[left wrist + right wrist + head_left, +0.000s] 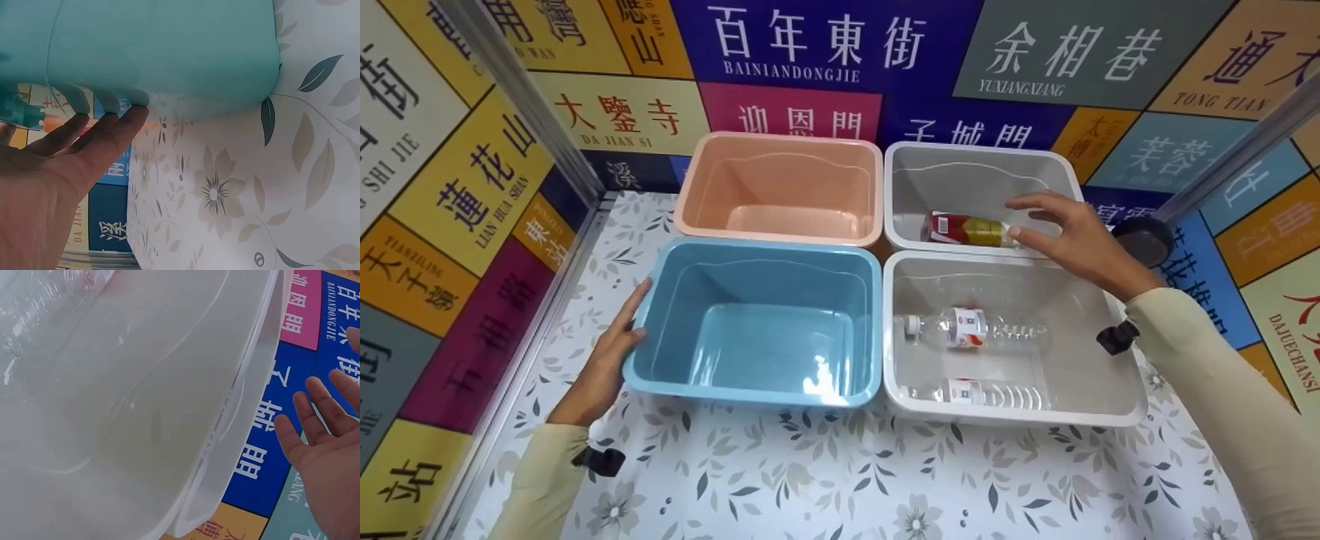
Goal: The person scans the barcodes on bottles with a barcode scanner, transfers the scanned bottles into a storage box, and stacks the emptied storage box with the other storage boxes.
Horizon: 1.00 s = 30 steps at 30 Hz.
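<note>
My left hand (604,365) touches the left side of the light blue bin (765,400), its fingertips against the outer wall. In the left wrist view, the straight fingers (115,132) reach that wall. Over the right part of the back grey bin (982,152) hovers my right hand (1076,240), thumb and fingers spread. Below it lies a red and yellow-green package (969,229) with a white barcode patch; the thumb tip overlaps its right end in the head view. In the right wrist view, the right hand (332,455) shows extended fingers with nothing in them.
The front grey bin (1012,415) holds a clear plastic bottle (967,328) and another clear bottle (964,392) near its front wall. An orange-pink bin (787,142) stands at the back left. All stand on a floral-patterned tabletop (780,480), with sign-covered panels (825,45) around.
</note>
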Motion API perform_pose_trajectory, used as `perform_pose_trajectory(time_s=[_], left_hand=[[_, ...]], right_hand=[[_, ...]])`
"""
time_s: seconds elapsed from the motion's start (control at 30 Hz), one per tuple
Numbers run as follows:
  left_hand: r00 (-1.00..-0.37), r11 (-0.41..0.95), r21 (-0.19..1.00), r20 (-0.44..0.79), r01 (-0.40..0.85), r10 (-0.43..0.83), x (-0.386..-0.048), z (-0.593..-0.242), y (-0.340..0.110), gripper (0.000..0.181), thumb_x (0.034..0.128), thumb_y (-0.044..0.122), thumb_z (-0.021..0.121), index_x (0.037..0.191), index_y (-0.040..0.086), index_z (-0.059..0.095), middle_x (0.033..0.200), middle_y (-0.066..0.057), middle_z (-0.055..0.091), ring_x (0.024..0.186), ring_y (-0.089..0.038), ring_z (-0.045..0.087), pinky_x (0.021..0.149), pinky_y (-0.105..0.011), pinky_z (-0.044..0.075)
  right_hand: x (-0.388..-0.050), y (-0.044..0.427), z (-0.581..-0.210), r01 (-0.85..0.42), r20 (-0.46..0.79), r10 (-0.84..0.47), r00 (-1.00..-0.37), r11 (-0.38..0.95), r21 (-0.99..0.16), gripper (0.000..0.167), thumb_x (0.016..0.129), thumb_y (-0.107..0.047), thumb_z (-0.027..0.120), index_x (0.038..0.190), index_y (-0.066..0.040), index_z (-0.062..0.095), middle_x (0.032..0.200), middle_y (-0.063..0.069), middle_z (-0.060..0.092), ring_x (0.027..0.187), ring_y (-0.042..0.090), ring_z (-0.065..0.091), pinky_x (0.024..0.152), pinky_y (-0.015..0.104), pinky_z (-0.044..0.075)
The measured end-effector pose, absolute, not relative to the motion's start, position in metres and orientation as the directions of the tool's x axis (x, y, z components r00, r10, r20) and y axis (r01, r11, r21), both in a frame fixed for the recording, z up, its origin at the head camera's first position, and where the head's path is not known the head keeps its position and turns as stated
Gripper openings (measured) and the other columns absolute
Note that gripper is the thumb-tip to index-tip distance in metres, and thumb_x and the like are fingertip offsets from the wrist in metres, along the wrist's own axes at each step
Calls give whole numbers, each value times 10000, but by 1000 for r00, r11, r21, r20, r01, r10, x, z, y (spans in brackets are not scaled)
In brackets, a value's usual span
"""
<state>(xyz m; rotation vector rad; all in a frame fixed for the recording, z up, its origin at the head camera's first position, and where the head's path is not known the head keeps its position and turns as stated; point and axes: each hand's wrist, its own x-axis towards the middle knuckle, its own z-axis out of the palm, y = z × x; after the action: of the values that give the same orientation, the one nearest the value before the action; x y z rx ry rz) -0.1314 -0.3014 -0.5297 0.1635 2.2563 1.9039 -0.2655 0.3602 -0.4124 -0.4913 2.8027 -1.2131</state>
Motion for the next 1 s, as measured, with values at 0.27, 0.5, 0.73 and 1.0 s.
perform_pose_trajectory(time_s=[0.27, 0.5, 0.73, 1.0], left_hand=[[-974, 165, 985, -74, -38, 215, -129, -533, -302, 632, 1190, 278, 346, 1765, 463, 161, 1848, 110, 34, 1690, -356, -5, 1242, -804, 45], [-973, 148, 988, -71, -38, 219, -126, -533, -303, 638, 1190, 272, 340, 1773, 440, 142, 1849, 98, 14, 1684, -368, -1, 1221, -793, 89], [-976, 150, 988, -64, -32, 210, -129, -530, -301, 636, 1190, 276, 354, 1771, 442, 156, 1849, 104, 22, 1688, -360, -24, 1233, -813, 46], [-972, 154, 988, -63, -28, 224, -132, -530, -300, 634, 1194, 270, 339, 1766, 465, 148, 1852, 88, 15, 1677, -394, 10, 1223, -817, 75]], right_hand=[[-241, 355, -415, -289, 92, -323, -942, 638, -714, 449, 1055, -290, 780, 1479, -163, 703, 1561, 86, 613, 1491, 361, 498, 1226, 733, 335], [-224, 351, -412, -303, 103, -336, -936, 623, -721, 443, 1037, -248, 806, 1467, -190, 718, 1558, 97, 617, 1492, 376, 500, 1213, 753, 335], [-210, 352, -412, -363, 151, -368, -917, 619, -696, 430, 1017, -159, 822, 1438, -176, 737, 1535, 95, 639, 1460, 359, 532, 1186, 738, 383], [-203, 347, -416, -414, 171, -409, -896, 635, -652, 448, 1000, -159, 844, 1434, -145, 735, 1491, 51, 674, 1419, 278, 568, 1206, 619, 419]])
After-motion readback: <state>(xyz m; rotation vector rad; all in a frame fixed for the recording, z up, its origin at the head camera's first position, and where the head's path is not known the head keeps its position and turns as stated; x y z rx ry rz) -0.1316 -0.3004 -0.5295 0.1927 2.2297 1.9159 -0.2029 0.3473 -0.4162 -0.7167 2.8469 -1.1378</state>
